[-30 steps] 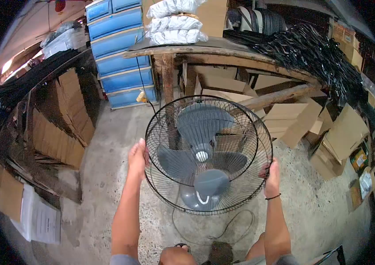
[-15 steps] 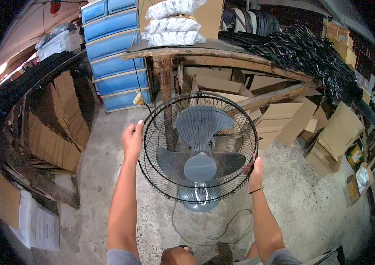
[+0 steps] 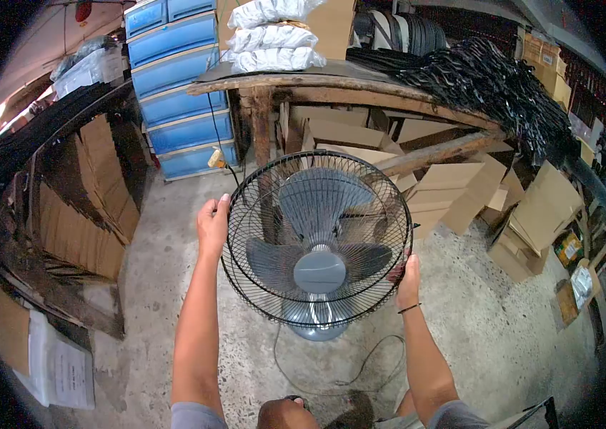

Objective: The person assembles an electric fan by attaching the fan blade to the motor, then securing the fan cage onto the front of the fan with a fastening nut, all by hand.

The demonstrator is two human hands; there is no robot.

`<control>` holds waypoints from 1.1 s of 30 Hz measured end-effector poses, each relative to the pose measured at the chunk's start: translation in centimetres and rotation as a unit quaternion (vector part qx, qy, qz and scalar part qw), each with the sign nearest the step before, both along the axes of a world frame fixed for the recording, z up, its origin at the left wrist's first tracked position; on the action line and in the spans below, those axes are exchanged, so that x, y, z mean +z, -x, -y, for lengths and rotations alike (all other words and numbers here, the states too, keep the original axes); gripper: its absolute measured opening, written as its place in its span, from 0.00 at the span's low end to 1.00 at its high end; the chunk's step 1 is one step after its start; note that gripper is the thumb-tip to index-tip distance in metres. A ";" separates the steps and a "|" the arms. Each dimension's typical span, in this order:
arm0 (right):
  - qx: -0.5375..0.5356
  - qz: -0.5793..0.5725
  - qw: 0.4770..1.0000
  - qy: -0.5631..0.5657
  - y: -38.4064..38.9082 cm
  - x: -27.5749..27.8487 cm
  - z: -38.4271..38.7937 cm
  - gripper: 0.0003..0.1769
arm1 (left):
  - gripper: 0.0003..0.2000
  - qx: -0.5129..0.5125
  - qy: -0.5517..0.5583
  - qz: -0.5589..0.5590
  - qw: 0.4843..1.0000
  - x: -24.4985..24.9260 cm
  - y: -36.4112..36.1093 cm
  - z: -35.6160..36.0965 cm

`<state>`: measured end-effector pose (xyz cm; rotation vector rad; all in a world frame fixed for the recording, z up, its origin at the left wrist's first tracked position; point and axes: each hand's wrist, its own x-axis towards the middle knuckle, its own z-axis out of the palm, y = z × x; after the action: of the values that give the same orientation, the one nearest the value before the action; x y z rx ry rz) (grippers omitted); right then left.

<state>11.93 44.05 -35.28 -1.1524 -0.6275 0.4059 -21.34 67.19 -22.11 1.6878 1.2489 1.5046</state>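
Note:
A fan with a round black wire cage and grey blades around a grey hub (image 3: 319,272) stands upright on a grey base (image 3: 315,330) on the concrete floor. My left hand (image 3: 213,223) is closed at the left rim of the cage, its thumb pointing up. At the lower right rim, my right hand (image 3: 408,280) grips the cage, with fingers partly behind the wires. A thin cord (image 3: 278,361) loops on the floor near the base.
Blue drawers (image 3: 178,104) stand behind at left, beside a wooden table (image 3: 296,89) bearing white wrapped bundles (image 3: 274,37) and black strips (image 3: 489,93). Open cardboard boxes (image 3: 446,189) lie beneath it. Stacked cardboard (image 3: 78,222) and a white bin (image 3: 63,365) are at left.
The fan, my right hand and the background have shifted slightly left in view. Both hands stay on the cage rim.

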 end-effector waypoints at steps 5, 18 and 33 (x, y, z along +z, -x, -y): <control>0.023 -0.042 0.998 0.027 0.3 0.4 0.6 0.21 | 0.22 -0.009 -0.013 0.006 1.000 -1.0 0.0 -0.4; 0.055 -0.023 0.998 0.031 -1.5 -1.9 -0.7 0.21 | 0.28 0.014 -0.004 -0.105 0.994 -1.1 0.8 -1.6; -0.011 -0.090 0.996 0.012 -1.0 -1.6 -1.6 0.20 | 0.32 -0.032 0.128 -0.092 0.987 -0.9 1.2 -1.5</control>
<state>12.91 45.64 -36.89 -1.1309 -0.4527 0.4931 -22.56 68.66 -22.97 1.7049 1.4031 1.1164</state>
